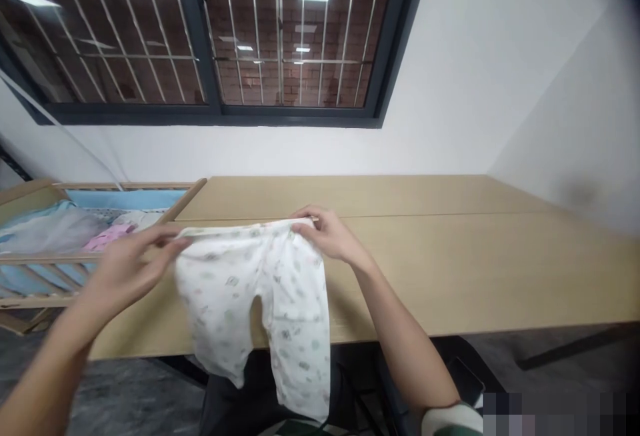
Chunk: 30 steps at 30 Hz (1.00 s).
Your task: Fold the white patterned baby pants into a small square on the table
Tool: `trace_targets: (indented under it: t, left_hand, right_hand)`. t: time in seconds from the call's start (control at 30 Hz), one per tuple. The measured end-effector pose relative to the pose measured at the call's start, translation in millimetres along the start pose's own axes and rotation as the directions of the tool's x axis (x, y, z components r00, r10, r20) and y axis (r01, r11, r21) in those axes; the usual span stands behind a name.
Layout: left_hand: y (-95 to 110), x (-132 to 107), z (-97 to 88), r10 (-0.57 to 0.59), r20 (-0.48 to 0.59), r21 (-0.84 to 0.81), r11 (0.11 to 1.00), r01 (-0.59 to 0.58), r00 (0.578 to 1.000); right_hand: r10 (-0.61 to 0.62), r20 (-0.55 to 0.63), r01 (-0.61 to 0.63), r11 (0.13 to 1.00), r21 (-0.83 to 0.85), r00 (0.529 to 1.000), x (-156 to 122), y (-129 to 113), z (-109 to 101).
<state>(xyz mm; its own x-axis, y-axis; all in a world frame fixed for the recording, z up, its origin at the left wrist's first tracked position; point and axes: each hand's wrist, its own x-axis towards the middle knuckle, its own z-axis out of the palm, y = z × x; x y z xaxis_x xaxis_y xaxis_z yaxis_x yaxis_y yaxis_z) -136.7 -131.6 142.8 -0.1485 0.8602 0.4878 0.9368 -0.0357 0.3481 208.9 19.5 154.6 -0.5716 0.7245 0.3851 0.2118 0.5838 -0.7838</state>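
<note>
A pair of small white baby trousers (260,303) with a faint printed pattern hangs in the air over the near edge of a light wooden table (450,256). My left hand (133,266) pinches the waistband at its left end. At the waistband's right end my right hand (327,233) pinches it too. The waistband is stretched level between both hands, and the two legs dangle below the table's edge.
A wooden baby cot (100,189) with blue lining stands at the left and holds white, pink and pale blue cloths (75,229). White walls meet at the right. A barred dark-framed window (210,36) is above the table. Grey floor shows below.
</note>
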Motion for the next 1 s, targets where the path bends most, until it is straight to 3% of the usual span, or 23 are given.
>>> trace_targets:
  t: [0.07, 0.13, 0.17, 0.27, 0.33, 0.43, 0.6, 0.77, 0.9, 1.0]
  left_hand:
    - [2, 39, 45.0, -0.003, 0.051, -0.14, 0.99, 0.01, 0.999]
    - [2, 73, 97.1, -0.021, 0.21, -0.19, 0.98, 0.062, 0.977]
    - [1, 85, 123.0, -0.05, 0.273, -0.172, 0.98, 0.099, 0.961]
    - [-4, 105, 189.2, -0.118, 0.308, -0.123, 0.979, 0.162, 0.944]
    - [-6, 111, 220.2, -0.164, 0.308, -0.09, 0.976, 0.2, 0.937]
    - [-10, 117, 249.1, -0.234, 0.311, -0.047, 0.964, 0.261, 0.921]
    - [-17, 128, 268.6, -0.337, 0.312, -0.001, 0.935, 0.355, 0.888]
    - [-13, 134, 263.0, -0.367, 0.324, 0.012, 0.923, 0.384, 0.872]
    - [15, 130, 241.4, -0.317, 0.255, 0.009, 0.945, 0.326, 0.914]
    - [56, 110, 217.6, -0.182, 0.27, -0.057, 0.977, 0.205, 0.945]
  right_hand:
    - [0.105, -0.104, -0.113, 0.991, -0.067, 0.989, 23, 44, -5]
    - [0.203, -0.195, -0.234, 0.959, -0.157, 0.96, 42, 90, -6]
    - [0.246, -0.188, -0.282, 0.939, -0.197, 0.951, 50, 111, -5]
    - [0.323, -0.123, -0.345, 0.902, -0.259, 0.938, 64, 165, 3]
    - [0.343, -0.106, -0.359, 0.894, -0.269, 0.933, 68, 190, 10]
    - [0.363, -0.122, -0.383, 0.88, -0.281, 0.924, 73, 215, 18]
    - [0.392, -0.156, -0.421, 0.864, -0.275, 0.907, 85, 244, 24]
    - [0.455, -0.17, -0.483, 0.853, -0.199, 0.874, 93, 260, 26]
    - [0.485, -0.139, -0.499, 0.861, -0.097, 0.863, 94, 263, 20]
    - [0.476, -0.129, -0.484, 0.874, -0.043, 0.87, 94, 260, 13]
